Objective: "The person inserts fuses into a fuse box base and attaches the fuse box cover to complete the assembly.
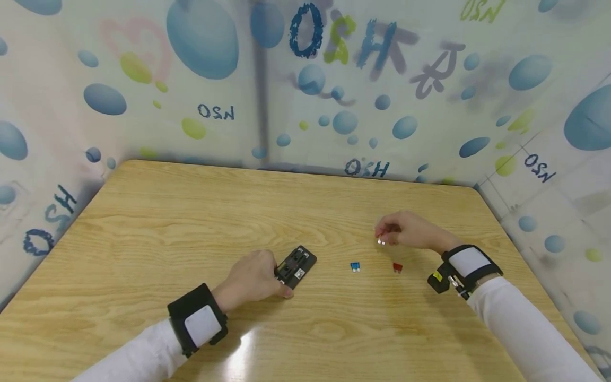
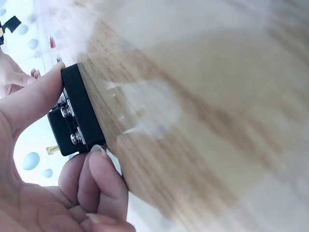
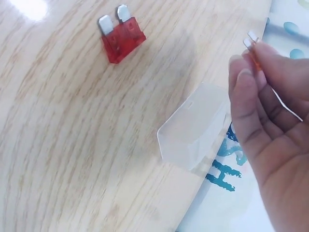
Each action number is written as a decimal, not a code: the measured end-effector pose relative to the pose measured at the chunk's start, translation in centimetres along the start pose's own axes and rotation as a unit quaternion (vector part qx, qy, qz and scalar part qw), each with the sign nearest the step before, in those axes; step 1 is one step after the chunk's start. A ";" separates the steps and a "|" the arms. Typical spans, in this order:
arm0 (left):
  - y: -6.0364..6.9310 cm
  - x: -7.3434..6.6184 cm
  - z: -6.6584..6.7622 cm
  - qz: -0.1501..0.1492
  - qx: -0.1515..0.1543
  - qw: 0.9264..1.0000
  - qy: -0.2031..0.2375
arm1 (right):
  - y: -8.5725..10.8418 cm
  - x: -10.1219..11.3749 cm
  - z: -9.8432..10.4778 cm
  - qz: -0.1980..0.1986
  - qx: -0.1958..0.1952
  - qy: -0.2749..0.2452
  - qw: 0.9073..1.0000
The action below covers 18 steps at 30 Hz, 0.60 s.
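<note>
**2 arms outstretched, 2 things gripped**

The left hand curls its thumb and fingers closely round opposite edges of a flat, oblong black box. Farther right, the right hand pinches an orange fuse between thumb and fingertips, its 2 metal prongs sticking out. On the wood-grained table, a blue fuse lies between the box and a translucent red fuse; a see-through plastic piece lies near the right hand.
</note>
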<state>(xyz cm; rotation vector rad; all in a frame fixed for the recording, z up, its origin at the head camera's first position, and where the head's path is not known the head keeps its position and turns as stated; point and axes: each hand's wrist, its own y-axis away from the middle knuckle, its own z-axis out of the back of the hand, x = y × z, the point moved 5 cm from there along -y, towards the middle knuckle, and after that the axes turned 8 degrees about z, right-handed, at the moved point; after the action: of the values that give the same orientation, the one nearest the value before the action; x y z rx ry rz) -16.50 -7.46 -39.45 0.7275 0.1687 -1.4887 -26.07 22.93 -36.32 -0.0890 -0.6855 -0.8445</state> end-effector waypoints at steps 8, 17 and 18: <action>0.0 0.1 -0.1 -0.002 0.003 1.000 -0.002 | -0.2 0.5 0.5 0.003 -0.021 0.021 1.000; -0.1 0.1 0.0 -0.005 -0.002 1.000 0.002 | -1.1 0.7 1.2 0.000 -0.027 -0.008 1.000; -0.1 0.1 0.0 -0.005 -0.002 1.000 0.002 | -1.1 0.7 1.3 -0.002 -0.027 -0.009 1.000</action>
<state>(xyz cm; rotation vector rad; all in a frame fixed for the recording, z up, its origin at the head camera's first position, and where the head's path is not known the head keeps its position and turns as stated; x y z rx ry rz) -16.59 -7.50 -39.55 0.7266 0.1780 -1.4963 -27.24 22.11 -35.06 -0.1439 -0.6802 -0.8680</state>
